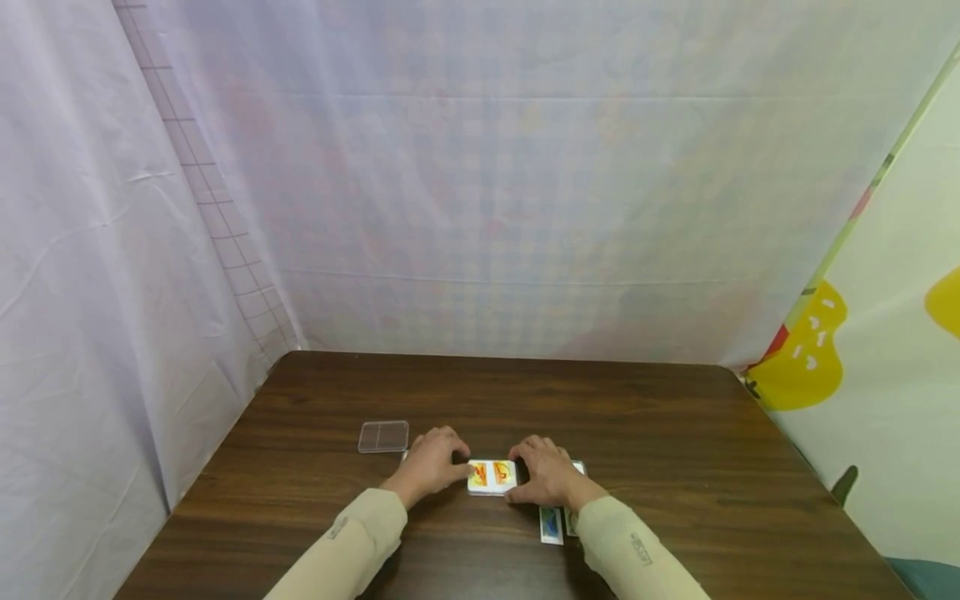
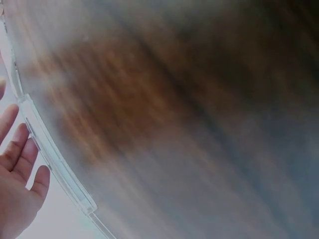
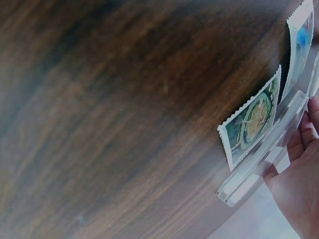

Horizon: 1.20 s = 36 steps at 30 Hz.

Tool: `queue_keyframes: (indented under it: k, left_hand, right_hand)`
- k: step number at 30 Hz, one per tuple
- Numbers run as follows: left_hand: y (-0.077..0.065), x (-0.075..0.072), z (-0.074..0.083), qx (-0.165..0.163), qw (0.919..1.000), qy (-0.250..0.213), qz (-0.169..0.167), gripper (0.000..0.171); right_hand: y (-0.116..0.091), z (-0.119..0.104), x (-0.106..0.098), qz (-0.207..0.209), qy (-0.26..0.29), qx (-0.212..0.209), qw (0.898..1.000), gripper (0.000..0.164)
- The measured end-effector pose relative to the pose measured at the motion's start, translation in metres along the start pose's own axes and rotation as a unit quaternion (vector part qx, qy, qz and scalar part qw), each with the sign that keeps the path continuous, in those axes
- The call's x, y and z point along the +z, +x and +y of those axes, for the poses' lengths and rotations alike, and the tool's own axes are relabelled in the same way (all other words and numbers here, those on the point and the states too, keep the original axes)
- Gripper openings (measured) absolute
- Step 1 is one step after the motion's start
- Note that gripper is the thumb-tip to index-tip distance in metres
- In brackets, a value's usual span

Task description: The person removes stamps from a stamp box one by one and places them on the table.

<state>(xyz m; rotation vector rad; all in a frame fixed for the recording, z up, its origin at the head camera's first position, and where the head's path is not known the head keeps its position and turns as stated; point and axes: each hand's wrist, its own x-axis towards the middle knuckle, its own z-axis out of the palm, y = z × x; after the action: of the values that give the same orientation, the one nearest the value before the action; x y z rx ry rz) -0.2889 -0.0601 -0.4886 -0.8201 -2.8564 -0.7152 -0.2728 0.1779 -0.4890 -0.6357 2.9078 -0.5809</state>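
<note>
A small flat case [image 1: 492, 490], white inside with two orange-and-yellow stamps [image 1: 503, 473] showing, lies between my hands on the table. My left hand [image 1: 431, 462] holds its left end with thumb and forefinger. At the right end, my right hand [image 1: 549, 471] has its forefinger by the far corner and its thumb by the near one. Beneath the right hand, another clear plastic case [image 3: 264, 149] partly shows. Two stamps, one blue [image 1: 551, 525] and one green with a round design [image 3: 253, 122], lie beside it. Under the left hand is the edge of a further clear case [image 2: 57, 154].
A clear, divided plastic case [image 1: 384, 437] lies on the brown wooden table [image 1: 637, 417], left of my left hand. Pale curtains [image 1: 487, 208] hang behind the table and on its left. A white cloth with yellow shapes [image 1: 802, 358] hangs at the right.
</note>
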Motion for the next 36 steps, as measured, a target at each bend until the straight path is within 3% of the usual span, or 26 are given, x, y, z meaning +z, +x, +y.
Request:
queue_keyframes:
  k: [24, 36]
  left_hand:
    - [0.0016, 0.0003, 0.0012, -0.023, 0.9991, 0.026, -0.025, 0.022]
    - [0.002, -0.0017, 0.0036, -0.008, 0.9993, 0.033, -0.016, 0.017]
  right_hand:
    - [0.0006, 0.0001, 0.001, 0.0, -0.005, 0.002, 1.0, 0.057]
    - [0.0008, 0.0014, 0.0018, 0.002, -0.001, 0.002, 1.0, 0.056]
